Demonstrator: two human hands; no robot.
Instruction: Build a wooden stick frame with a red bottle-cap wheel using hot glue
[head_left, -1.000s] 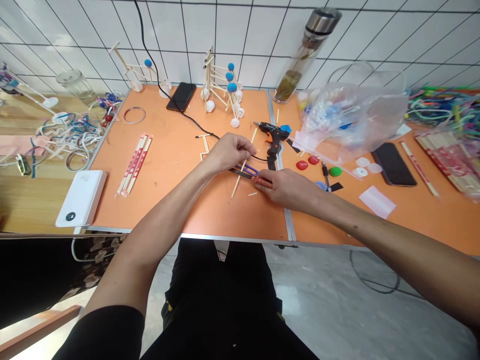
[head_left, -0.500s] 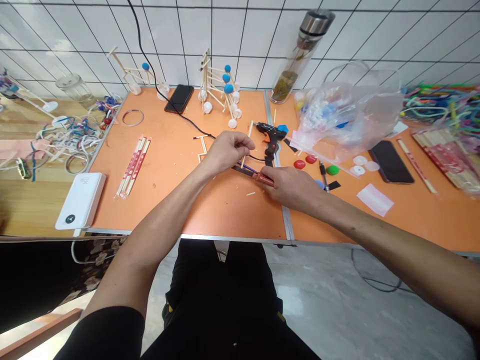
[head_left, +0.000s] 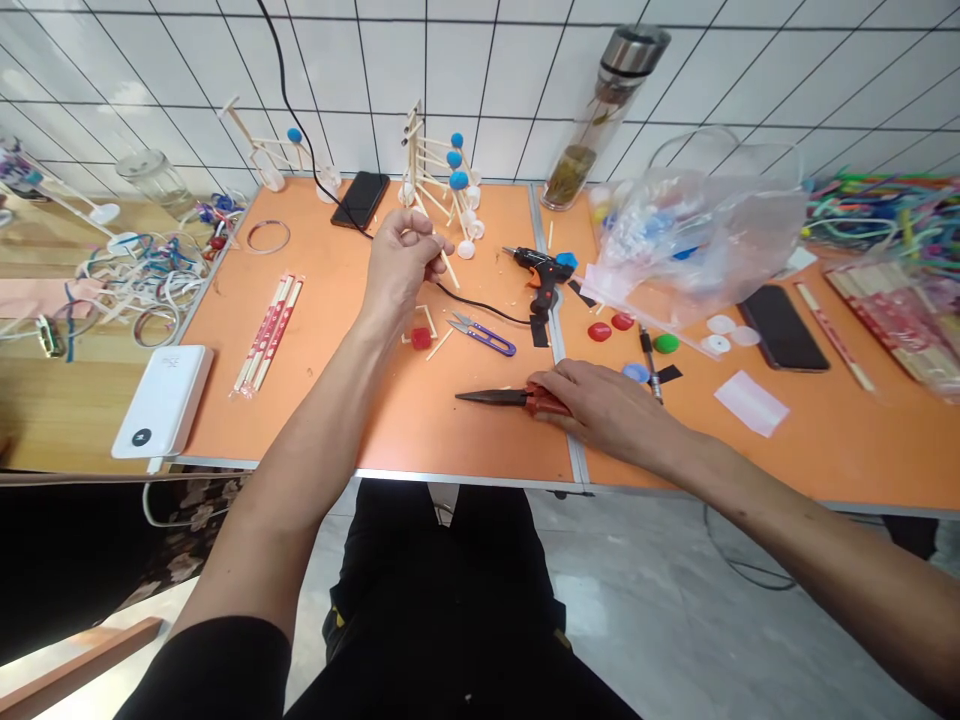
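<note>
At the far left of the orange table [head_left: 217, 430] lies a white power bank [head_left: 161, 402], with a thin metal ring [head_left: 268, 236] behind it and paper-sleeved chopsticks [head_left: 266, 335] beside it. The left hand [head_left: 397, 265] is raised above the table, its thumb and fingertips pinched together on a thin wooden stick [head_left: 448, 268], which slants down and to the right, pale and bare (its upper end is hidden in the fingers). Below that hand, on the tabletop, sit a small red piece [head_left: 421, 338] and a small frame of sticks [head_left: 427, 320]. Just right of them lie purple-handled thread snips [head_left: 484, 335], touching neither hand.

Nearer the table's front edge are long-nose pliers [head_left: 495, 397], lying flat with their black tapered nose pointing left and closed to a point. The right hand [head_left: 607, 405] lies over their red handles (whether clamped or merely resting, I cannot tell). Behind that hand, a black-and-orange hot glue gun [head_left: 536, 275] lies on its side. Further right are red bottle caps [head_left: 598, 331], a clear plastic bag [head_left: 697, 240] and a black phone [head_left: 780, 327].
</note>
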